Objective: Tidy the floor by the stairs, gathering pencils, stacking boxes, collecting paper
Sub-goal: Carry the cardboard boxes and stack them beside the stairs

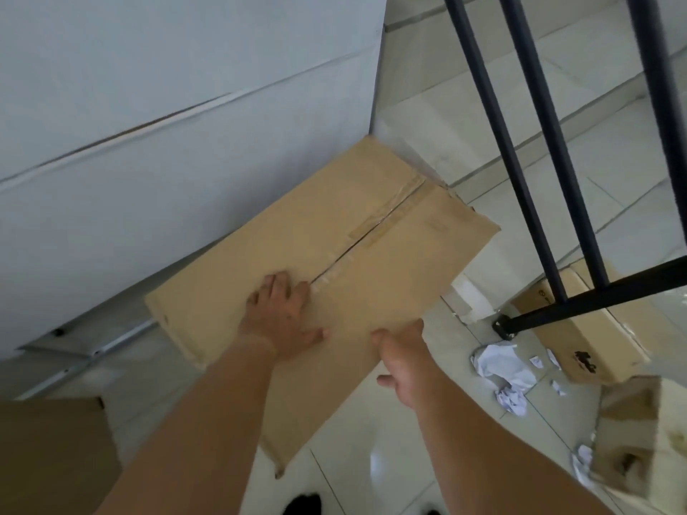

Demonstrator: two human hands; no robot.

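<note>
- Head view: a large flattened cardboard box (334, 262) lies tilted above the tiled floor (371, 440), its far corner close to the white wall (148, 105). Its long axis and taped seam run from about seven o'clock up to one o'clock.
- The left hand (282, 314) lies palm-down on the box face, fingers spread flat and pointing to twelve o'clock, pressing rather than gripping.
- The right hand (401, 362) is at the near right edge, thumb on top; the fingers seem curled under the edge, pinching the board, though they are hidden.
- Both hands sit at the box's near end, so most of it extends away towards one o'clock.
- Crumpled paper (502, 369) lies on the floor at four o'clock from the right hand, near the black railing (557, 180) and a second box (580, 340).
</note>
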